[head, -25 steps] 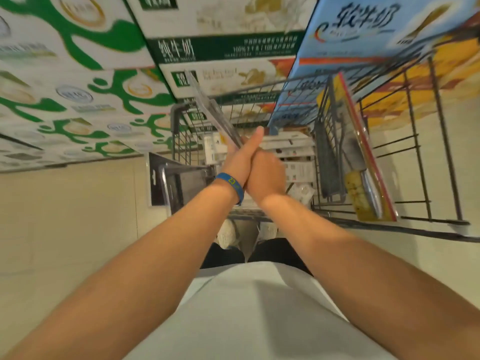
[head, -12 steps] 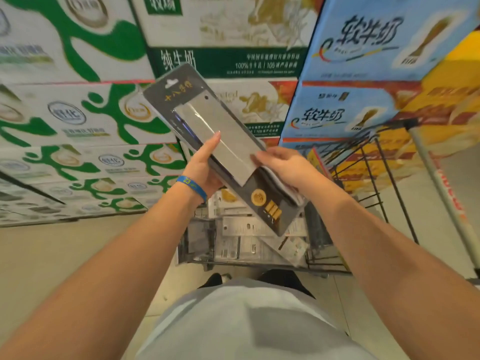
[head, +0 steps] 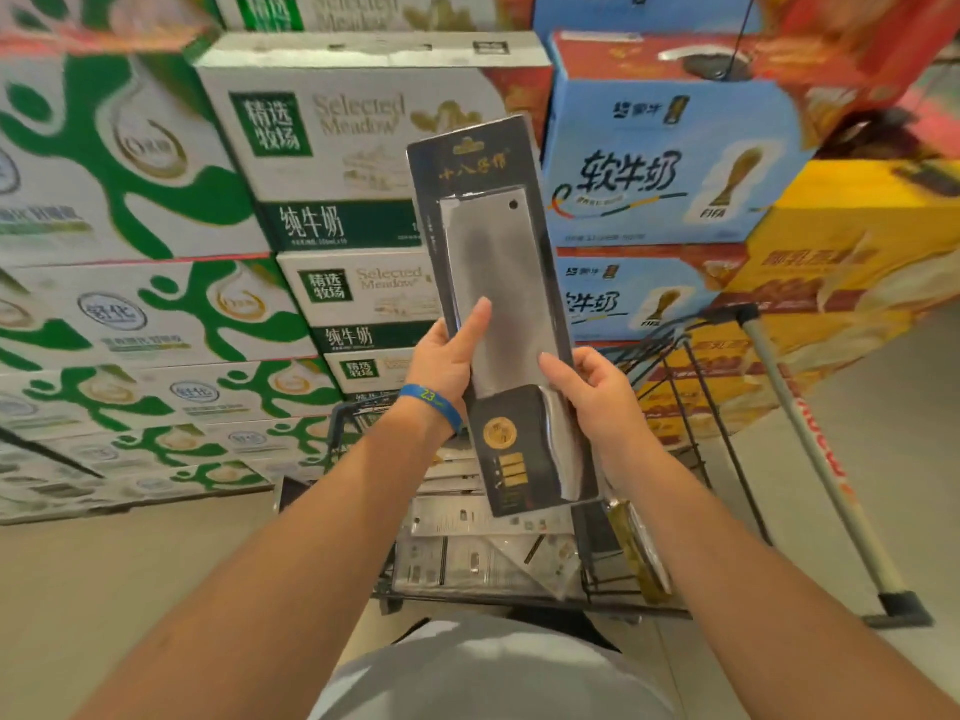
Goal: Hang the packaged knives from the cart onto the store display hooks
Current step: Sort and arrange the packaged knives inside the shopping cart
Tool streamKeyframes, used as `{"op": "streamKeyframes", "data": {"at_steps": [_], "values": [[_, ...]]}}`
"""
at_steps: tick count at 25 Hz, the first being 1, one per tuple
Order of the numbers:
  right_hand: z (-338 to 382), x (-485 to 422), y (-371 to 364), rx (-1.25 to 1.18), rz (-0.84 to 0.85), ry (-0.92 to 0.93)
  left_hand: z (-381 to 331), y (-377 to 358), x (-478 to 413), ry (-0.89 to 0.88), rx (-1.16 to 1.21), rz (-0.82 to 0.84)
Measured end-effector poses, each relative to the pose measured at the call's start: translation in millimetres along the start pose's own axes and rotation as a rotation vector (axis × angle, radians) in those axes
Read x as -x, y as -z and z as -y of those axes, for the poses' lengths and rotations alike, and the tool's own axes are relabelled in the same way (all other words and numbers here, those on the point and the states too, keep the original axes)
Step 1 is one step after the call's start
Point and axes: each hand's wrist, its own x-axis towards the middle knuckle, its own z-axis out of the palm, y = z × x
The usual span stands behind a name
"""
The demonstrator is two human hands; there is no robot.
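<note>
While gripped upright above the cart [head: 722, 407] by left hand [head: 447, 363] and right hand [head: 597, 394], packaged knife [head: 498, 304] fronts milk cartons [head: 358, 148] reading "Selected Meadow"; blue ones [head: 670, 163] read "FIFA".

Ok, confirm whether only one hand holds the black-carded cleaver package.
No: the left hand and right hand each grip a side of the black-carded cleaver package.

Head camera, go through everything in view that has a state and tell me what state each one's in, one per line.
Packaged knife: lifted above the cart, near upright, front facing the camera, sealed.
Left hand: gripping the pack's left edge.
Right hand: gripping the pack's right edge.
Cart: standing below, more packaged knives lying inside.
Display hooks: not in view.
</note>
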Motion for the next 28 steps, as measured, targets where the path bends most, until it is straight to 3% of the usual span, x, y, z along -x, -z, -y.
{"op": "streamKeyframes", "data": {"at_steps": [3,5,8,12,14,19,25,28], "values": [[7.7,-2.3,30.5,0.011,0.135,-0.006,17.6,-19.0,-0.5,-0.021,-0.086,0.101],[4.8,0.4,54.7,0.082,0.018,0.065,34.8,-22.9,-2.7,0.003,-0.288,0.112],[-6.6,9.3,99.5,0.16,-0.244,0.131,74.5,-5.4,-1.5,0.037,-0.773,0.03],[-44.9,16.4,151.3,0.221,-0.429,-0.052,132.3,-4.2,8.5,0.3,-1.114,0.168],[-61.9,27.9,155.1,0.281,-0.421,-0.094,160.7,-16.7,11.8,0.399,-1.222,0.249],[-90.2,57.6,118.7,0.423,-0.3,-0.106,187.5,-26.2,14.4,0.444,-1.194,0.279],[-127.0,31.1,83.9,0.989,-0.09,-0.367,183.2,-22.6,17.4,0.424,-1.184,0.271],[-141.6,21.6,86.1,0.999,-0.041,-0.376,185.7,-21.5,21.6,0.451,-1.187,0.238]]}}
